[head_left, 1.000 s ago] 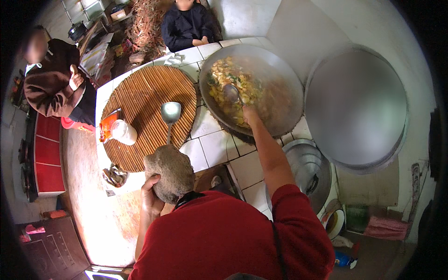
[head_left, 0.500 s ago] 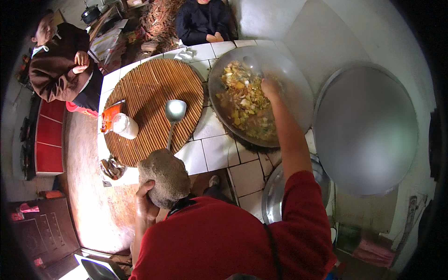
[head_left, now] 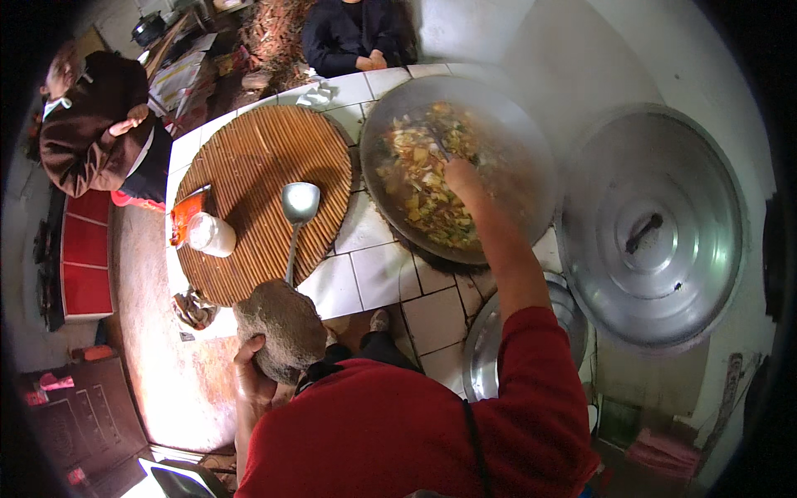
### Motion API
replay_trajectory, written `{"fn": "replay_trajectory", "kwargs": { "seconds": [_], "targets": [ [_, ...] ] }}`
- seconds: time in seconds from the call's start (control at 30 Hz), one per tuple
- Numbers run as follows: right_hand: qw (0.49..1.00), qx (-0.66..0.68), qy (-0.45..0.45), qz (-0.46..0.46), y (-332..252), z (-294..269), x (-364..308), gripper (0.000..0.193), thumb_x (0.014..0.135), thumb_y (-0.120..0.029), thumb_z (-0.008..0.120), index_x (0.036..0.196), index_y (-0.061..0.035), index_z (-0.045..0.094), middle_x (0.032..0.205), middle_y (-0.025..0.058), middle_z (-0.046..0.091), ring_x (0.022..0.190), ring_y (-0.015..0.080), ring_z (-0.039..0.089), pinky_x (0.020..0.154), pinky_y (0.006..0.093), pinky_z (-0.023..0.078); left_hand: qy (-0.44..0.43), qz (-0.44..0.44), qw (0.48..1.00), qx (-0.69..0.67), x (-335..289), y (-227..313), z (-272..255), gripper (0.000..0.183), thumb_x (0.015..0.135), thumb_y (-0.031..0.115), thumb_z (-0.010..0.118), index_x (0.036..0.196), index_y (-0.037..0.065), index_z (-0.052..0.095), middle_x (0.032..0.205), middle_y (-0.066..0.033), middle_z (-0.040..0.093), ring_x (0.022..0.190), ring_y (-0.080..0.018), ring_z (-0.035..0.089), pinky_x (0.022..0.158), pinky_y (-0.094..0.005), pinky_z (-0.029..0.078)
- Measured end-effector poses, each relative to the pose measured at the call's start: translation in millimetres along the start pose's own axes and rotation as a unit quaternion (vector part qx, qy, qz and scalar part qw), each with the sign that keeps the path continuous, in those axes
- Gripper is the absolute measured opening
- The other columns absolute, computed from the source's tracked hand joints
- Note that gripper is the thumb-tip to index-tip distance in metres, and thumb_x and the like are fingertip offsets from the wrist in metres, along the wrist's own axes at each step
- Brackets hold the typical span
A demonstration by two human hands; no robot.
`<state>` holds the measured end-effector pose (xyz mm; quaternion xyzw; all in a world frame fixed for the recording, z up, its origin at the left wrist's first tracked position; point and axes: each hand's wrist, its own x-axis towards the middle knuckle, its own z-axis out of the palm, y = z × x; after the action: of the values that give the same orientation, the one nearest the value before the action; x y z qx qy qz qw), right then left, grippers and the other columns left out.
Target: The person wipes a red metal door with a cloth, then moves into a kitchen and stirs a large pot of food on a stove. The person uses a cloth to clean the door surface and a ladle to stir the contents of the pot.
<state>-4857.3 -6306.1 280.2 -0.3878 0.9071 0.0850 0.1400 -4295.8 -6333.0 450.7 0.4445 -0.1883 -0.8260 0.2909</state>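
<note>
My right hand (head_left: 463, 178) is closed on the handle of a wok spatula (head_left: 437, 141) dipped into a large metal wok (head_left: 510, 124). Steam and food hide the spatula's head. Chopped vegetables (head_left: 427, 203), yellow, green and whitish, lie in the wok with some liquid. At the lower left, my left hand (head_left: 253, 373) curls against the side of a rounded, fuzzy brown-grey thing (head_left: 281, 330), its kind unclear. A second metal spatula (head_left: 300, 203) rests on a round slatted bamboo mat (head_left: 266, 141), handle toward me.
On the mat's left edge stand a white jar (head_left: 212, 235) and an orange packet (head_left: 188, 217). A big metal lid (head_left: 650, 236) leans at the right, above a metal basin (head_left: 481, 357). One person (head_left: 353, 37) is beyond the white tiled counter (head_left: 382, 270); another (head_left: 100, 124) stands at the left.
My right hand has moved slightly left and nearer within the wok, working the spatula through the food. Steam that blurred the lid has thinned, showing its handle and rings; haze now hangs over the wok.
</note>
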Motion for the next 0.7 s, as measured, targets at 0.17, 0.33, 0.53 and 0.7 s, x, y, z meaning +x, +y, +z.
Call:
{"fn": "replay_trajectory", "kwargs": {
  "seconds": [0.17,0.33,0.53,0.7],
  "targets": [
    [0.996,0.035,-0.069,-0.043,18,-2,-51,0.029,0.101,-0.018,0.045,0.096,0.0042,0.064,0.076,0.0171,0.06,0.066,0.03,0.057,0.062,0.0458,0.051,-0.018,-0.01,0.998,0.052,12,1,10,0.067,0.077,0.016,0.066,0.138,0.002,0.044,0.128,-0.0152,0.057,0.118,-0.0324,0.055,0.104,-0.0456,0.044],
    [0.99,0.034,0.12,-0.068,97,-1,-70,0.03,0.101,-0.019,0.045,0.088,0.0036,0.06,0.066,0.0121,0.054,0.058,0.0257,0.053,0.056,0.0424,0.043,-0.05,-0.023,0.996,0.069,21,0,17,0.067,0.077,0.016,0.066,0.138,0.002,0.043,0.128,-0.0148,0.057,0.118,-0.0318,0.055,0.104,-0.0453,0.044],
    [0.986,0.07,0.029,0.151,148,-34,-83,0.024,0.099,-0.018,0.05,0.096,0.0005,0.065,0.085,0.0149,0.064,0.083,0.0283,0.062,0.073,0.0424,0.051,-0.043,-0.026,0.996,0.074,21,-3,12,0.067,0.076,0.016,0.067,0.138,0.003,0.044,0.128,-0.0145,0.057,0.118,-0.0314,0.055,0.104,-0.0451,0.043],
    [0.977,0.041,0.153,0.143,207,39,-73,0.036,0.1,-0.031,0.05,0.113,-0.001,0.065,0.102,0.0159,0.067,0.09,0.0285,0.064,0.08,0.0447,0.05,-0.049,-0.039,0.995,0.075,20,-2,11,0.067,0.077,0.016,0.068,0.138,0.002,0.044,0.129,-0.0142,0.058,0.119,-0.0314,0.054,0.105,-0.0449,0.042]
  ]
}}
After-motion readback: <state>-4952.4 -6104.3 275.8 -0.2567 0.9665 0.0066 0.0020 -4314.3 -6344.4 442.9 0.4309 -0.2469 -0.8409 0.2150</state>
